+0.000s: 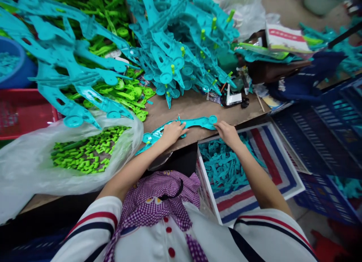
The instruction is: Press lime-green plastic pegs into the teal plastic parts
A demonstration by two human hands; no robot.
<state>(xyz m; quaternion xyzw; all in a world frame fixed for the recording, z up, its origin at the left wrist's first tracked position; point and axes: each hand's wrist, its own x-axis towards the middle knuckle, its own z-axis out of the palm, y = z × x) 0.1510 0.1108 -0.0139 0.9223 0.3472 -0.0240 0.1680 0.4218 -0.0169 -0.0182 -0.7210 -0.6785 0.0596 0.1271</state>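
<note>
Far left, a clear bag [34, 167] of green pegs [87, 150]; then the left hand [173, 133] pressed flat, ungripped, on a teal plastic strip [195, 123] (near table edge), right hand [227, 133] pinching its right end; striped bin [283, 167] right.

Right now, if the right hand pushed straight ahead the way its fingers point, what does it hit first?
The right hand already touches the teal plastic arm. Beyond lies bare table, then probably the teal parts pile; depth is unclear.

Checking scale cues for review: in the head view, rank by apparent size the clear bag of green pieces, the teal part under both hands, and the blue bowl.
1. Clear bag of green pieces
2. Teal part
3. Blue bowl, though cut off by the frame edge, so unsure.
</note>
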